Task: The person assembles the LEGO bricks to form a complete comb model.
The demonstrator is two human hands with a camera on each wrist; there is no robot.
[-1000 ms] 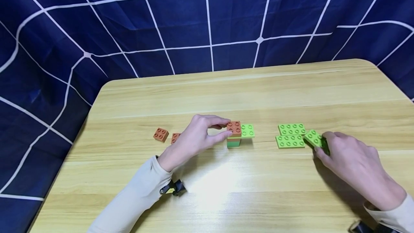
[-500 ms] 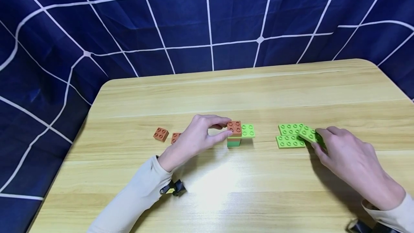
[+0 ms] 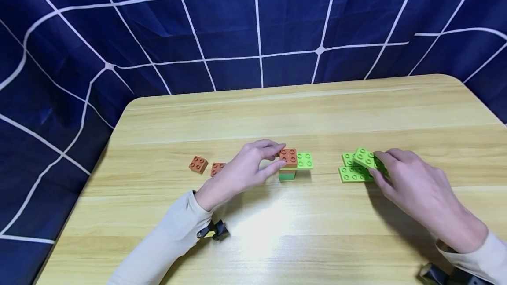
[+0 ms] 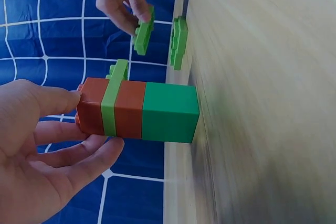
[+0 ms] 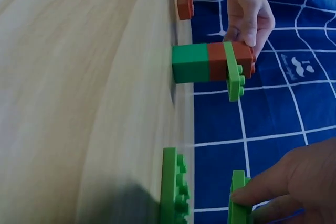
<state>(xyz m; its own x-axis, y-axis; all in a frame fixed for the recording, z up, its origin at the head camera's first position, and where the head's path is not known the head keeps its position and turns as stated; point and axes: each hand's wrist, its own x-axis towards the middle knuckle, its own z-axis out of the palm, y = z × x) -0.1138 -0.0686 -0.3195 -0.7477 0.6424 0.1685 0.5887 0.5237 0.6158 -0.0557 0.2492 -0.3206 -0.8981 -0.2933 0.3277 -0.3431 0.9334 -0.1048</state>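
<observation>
A small brick tower stands upright on the table: a dark green block (image 4: 170, 113) at the bottom, an orange brick (image 4: 129, 109) on it, a thin light green brick (image 3: 305, 160) sticking out to the right, and another orange brick (image 3: 288, 157) on top. Thumb and fingers of my left hand (image 3: 243, 167) hold the tower at this top brick from its left side. My right hand (image 3: 421, 195) pinches a loose light green brick (image 3: 364, 157) at its right end, tilted and raised above the table. Below it lie two more light green bricks (image 3: 353, 174), partly covered in the head view.
To the left, an orange brick (image 3: 198, 164) lies on the wooden table (image 3: 253, 118), with a second orange brick (image 3: 217, 169) partly behind my left hand. A blue curtain (image 3: 222, 25) with white lines hangs behind the table's far edge.
My right hand has lifted the light green brick and moved it left, from beside the other two to above them. The left hand stays at the tower.
</observation>
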